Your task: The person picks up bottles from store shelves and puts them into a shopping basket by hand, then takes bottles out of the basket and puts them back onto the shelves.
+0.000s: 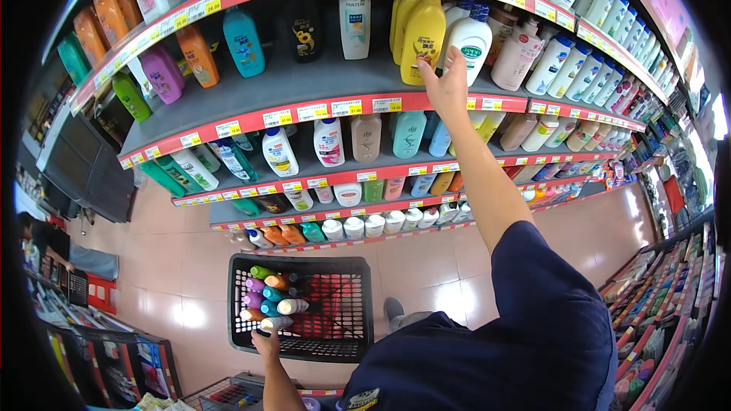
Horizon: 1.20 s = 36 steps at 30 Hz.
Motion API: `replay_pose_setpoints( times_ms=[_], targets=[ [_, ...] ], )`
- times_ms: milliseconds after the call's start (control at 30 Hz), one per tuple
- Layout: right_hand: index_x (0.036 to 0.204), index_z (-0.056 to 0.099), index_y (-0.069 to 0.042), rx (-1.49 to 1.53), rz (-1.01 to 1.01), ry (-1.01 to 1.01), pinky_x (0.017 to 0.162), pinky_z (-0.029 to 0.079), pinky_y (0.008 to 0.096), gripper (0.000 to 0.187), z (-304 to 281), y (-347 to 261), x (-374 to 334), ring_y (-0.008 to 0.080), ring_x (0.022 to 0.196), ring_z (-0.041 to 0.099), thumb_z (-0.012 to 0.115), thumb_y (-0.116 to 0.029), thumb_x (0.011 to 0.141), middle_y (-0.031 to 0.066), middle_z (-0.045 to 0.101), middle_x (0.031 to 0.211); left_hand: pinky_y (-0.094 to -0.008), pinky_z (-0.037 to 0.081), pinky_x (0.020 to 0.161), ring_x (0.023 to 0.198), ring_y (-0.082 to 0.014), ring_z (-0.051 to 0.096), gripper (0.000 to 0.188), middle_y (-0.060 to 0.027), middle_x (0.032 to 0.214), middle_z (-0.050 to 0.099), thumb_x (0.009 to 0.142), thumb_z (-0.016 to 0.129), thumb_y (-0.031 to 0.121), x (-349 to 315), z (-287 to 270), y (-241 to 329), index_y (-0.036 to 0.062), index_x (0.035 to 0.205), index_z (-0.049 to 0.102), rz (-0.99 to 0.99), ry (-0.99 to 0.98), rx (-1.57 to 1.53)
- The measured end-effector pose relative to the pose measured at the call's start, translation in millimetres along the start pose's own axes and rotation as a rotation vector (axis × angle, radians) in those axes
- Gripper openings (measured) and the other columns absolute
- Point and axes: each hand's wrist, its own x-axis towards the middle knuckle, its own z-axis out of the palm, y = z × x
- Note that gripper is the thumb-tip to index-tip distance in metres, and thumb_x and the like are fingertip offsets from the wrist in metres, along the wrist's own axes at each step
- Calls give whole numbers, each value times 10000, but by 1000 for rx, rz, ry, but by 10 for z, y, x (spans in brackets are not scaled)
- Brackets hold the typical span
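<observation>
On the upper shelf, my right hand is at a yellow bottle, its thumb against the lower front. The other fingers are spread away from the thumb, overlapping the white pump-shaped bottle beside it; a firm grip does not show. More yellow bottles stand behind. Down at the near left, my left hand is closed on the rim of a black shopping basket. Inside the basket several bottles lie or stand grouped at the left, among them a cream-topped one and a green one.
Shelves with red price edges curve across the front, packed with bottles, including a blue one and a white one. Another rack runs along the right. A person is at the far left. Pink floor tiles surround the basket.
</observation>
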Motion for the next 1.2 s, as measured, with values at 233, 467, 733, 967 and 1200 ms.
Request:
replay_pose_setpoints(
  times_ms=[233, 467, 733, 967, 1200],
  targets=[
    [1373, 308, 95, 12, 155, -118, 877, 476, 386, 804, 156, -180, 142, 322, 1011, 600, 755, -227, 788, 226, 574, 1133, -476, 383, 1018, 1180, -445, 474, 746, -318, 1239, 501, 767, 770, 305, -240, -45, -3, -67, 1307, 415, 53, 28, -52],
    [1260, 440, 46, -205, 15, -95, 839, 496, 373, 669, 136, -134, 233, 304, 974, 633, 796, -185, 743, 192, 629, 1045, -454, 382, 1024, 1193, -422, 474, 663, -303, 1255, 495, 803, 722, 243, -391, -123, 127, -66, 1310, 426, 46, 11, -116],
    [1209, 482, 10, 101, -53, -107, 887, 472, 388, 607, -217, -372, -31, 318, 1064, 583, 807, -171, 729, 178, 584, 1112, -396, 470, 880, 993, -333, 579, 479, -224, 1127, 542, 827, 685, 149, -612, -230, 372, -58, 1216, 498, 193, 117, -243],
    [1192, 520, -12, 553, 8, -506, 863, 481, 306, 586, -509, -1083, -1238, 180, 966, 607, 836, -41, 699, 77, 629, 1061, -313, 476, 854, 989, -162, 595, 299, -92, 1038, 622, 916, 644, 161, -1141, -761, 1328, -42, 1126, 579, 459, -39, -585],
    [1178, 546, -38, 727, 215, -1163, 924, 450, 393, 574, -544, -943, -3707, 297, 1045, 577, 832, -116, 687, 131, 593, 1102, -329, 526, 858, 1144, -218, 539, 773, -119, 1344, 455, 721, 824, 57, -1797, -1042, 2003, 43, 1377, 415, 537, -301, -534]
  ],
)
